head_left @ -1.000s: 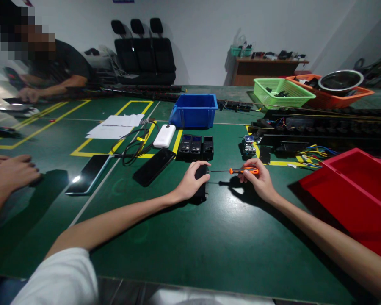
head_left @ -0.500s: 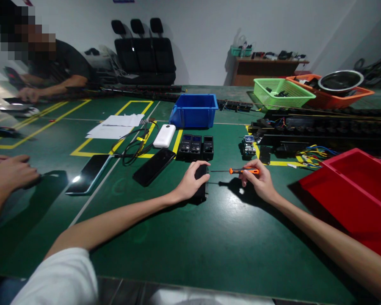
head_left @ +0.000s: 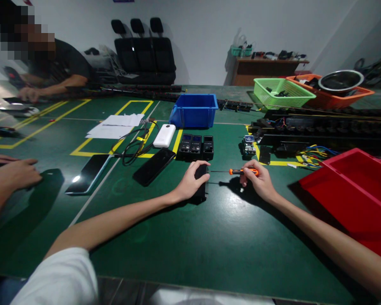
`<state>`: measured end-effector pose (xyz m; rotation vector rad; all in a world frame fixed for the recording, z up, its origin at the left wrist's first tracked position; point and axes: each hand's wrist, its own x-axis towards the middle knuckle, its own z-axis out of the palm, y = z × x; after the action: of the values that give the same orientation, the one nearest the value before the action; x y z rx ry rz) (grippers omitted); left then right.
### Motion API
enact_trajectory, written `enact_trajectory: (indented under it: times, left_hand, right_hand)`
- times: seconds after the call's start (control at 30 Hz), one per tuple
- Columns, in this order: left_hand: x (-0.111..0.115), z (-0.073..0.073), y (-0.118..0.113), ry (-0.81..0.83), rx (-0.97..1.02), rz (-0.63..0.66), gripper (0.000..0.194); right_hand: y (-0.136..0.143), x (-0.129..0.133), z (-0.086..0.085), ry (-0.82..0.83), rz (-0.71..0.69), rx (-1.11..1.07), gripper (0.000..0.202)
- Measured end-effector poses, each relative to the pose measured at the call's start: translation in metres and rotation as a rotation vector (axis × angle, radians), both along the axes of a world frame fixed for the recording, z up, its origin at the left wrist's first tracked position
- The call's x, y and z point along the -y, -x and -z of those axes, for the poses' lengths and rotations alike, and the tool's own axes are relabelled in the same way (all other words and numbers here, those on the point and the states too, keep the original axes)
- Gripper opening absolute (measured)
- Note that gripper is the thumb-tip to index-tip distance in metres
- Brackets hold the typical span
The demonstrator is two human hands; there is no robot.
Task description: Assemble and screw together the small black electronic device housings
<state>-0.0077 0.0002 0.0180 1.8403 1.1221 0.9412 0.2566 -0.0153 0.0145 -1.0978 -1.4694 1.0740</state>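
My left hand (head_left: 192,182) is closed around a black box-shaped device (head_left: 200,190) that stands on the green table (head_left: 178,250). In my right hand (head_left: 258,182) is an orange and black screwdriver (head_left: 236,171), held level between thumb and fingers. Its thin shaft points left, and the tip is at the right side of the device. Just behind my left hand stand several small black modules (head_left: 196,146) with little screens. A black phone (head_left: 154,167) lies to the left of my left hand.
A blue bin (head_left: 195,111) stands behind the modules, near a white power bank (head_left: 164,136). On the right are a red bin (head_left: 352,199) and black rails (head_left: 324,127) with wires. Another person's hand (head_left: 14,173) rests at the left, beside a light-blue-edged phone (head_left: 89,173).
The fingers of my right hand have shifted slightly on the screwdriver handle. The other person's hand at the left has moved a little to the right. My left hand has stayed put.
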Motion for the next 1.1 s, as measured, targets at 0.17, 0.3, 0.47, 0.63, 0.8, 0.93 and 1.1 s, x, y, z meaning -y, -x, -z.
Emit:
enact_trajectory:
  times: [0.17, 0.3, 0.47, 0.63, 0.8, 0.93, 1.1]
  left_hand:
    - [-0.0003, -0.0001, -0.0001, 0.000, 0.008, 0.003, 0.031]
    - [-0.0005, 0.0001, -0.0003, 0.001, 0.003, 0.003, 0.031]
    - [-0.0004, -0.0003, -0.0003, 0.007, -0.005, -0.001, 0.031]
    - [-0.0007, 0.0009, -0.0003, 0.011, -0.007, -0.003, 0.032]
    - [-0.0006, 0.0005, -0.0002, 0.002, 0.002, 0.005, 0.031]
    - [-0.0007, -0.0004, -0.0006, 0.006, 0.006, 0.004, 0.031]
    - [-0.0008, 0.0001, -0.0007, 0.017, 0.015, 0.006, 0.031]
  right_hand:
    - [-0.0031, 0.0002, 0.0038, -0.059, 0.012, -0.013, 0.028]
    - [-0.0026, 0.0012, 0.0030, -0.067, 0.001, -0.024, 0.024]
    - [-0.0006, 0.0018, 0.0003, -0.074, -0.028, -0.060, 0.022]
    - [0.0008, 0.0021, 0.0002, -0.063, -0.032, -0.066, 0.021]
    - [0.0012, 0.0025, -0.0002, -0.042, -0.007, -0.018, 0.023]
    - [0.0009, 0.0021, -0.0005, -0.003, 0.030, 0.046, 0.028]
    - [-0.0009, 0.0006, 0.0012, -0.036, -0.011, -0.013, 0.022]
